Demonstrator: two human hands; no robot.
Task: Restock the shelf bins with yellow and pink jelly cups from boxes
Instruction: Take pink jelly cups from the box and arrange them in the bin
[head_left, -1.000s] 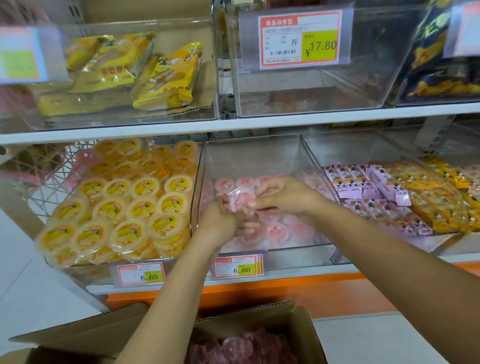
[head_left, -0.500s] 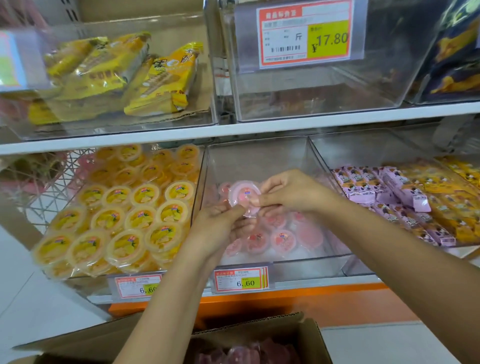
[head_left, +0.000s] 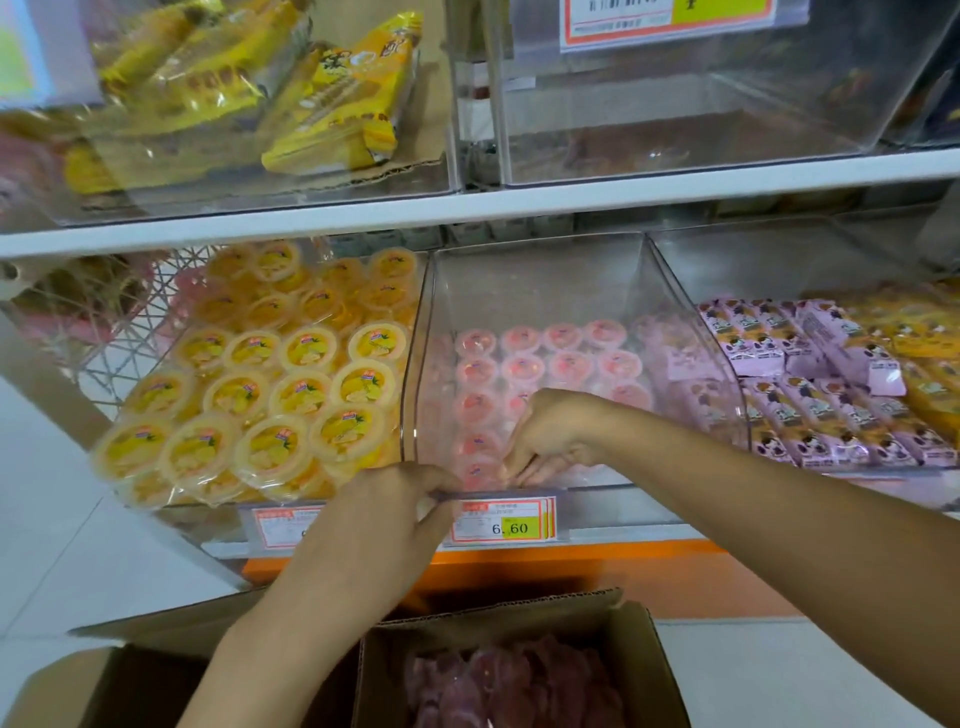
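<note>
jelly cups (head_left: 524, 369) in middle bin (head_left: 535, 280) | box (head_left: 657, 670) below, before shelf (head_left: 649, 532)

Yellow jelly cups (head_left: 291, 395) pack the left shelf bin (head_left: 197, 504), lids up. Pink jelly cups (head_left: 524, 364) lie in rows in the middle clear bin (head_left: 535, 280); more fill the open cardboard box (head_left: 644, 670) below.

White shelf (head_left: 467, 208) boards are running across, an orange plinth (head_left: 571, 566) is sitting beneath, and pale floor (head_left: 52, 519) tiles are catching soft, even light.
</note>
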